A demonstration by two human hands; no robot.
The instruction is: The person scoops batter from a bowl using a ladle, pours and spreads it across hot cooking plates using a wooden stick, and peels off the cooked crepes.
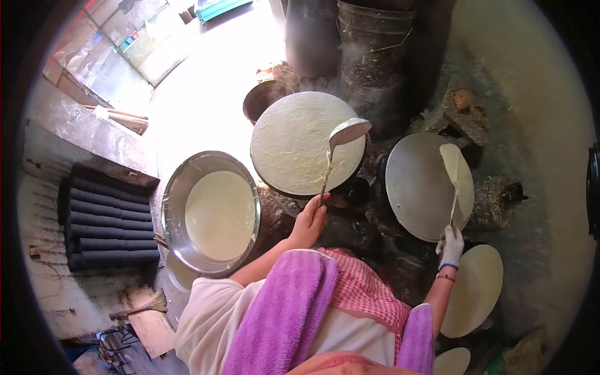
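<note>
My bare left hand [309, 221] grips the handle of a ladle [349, 131]. The ladle's bowl is over the far part of a round griddle, which is covered by a pale batter sheet [293, 145]. On my right hand [451, 246] is a white glove, and it holds a thin spatula [454, 206]. The spatula's blade is against a thin pancake [464, 187] at the right side of a second round griddle [412, 187]. Part of that pancake looks folded or lifted. Left of my left arm stands a metal basin [174, 201] with pale batter [220, 215] inside.
Thin round pancakes [473, 293] lie beside and below my right hand. A sooty metal bucket [375, 51] stands beyond the griddles, with steam around it. Stacked black briquettes [110, 220] and a hand broom [145, 305] are at the left. A dark pot [263, 97] sits behind the batter-covered griddle.
</note>
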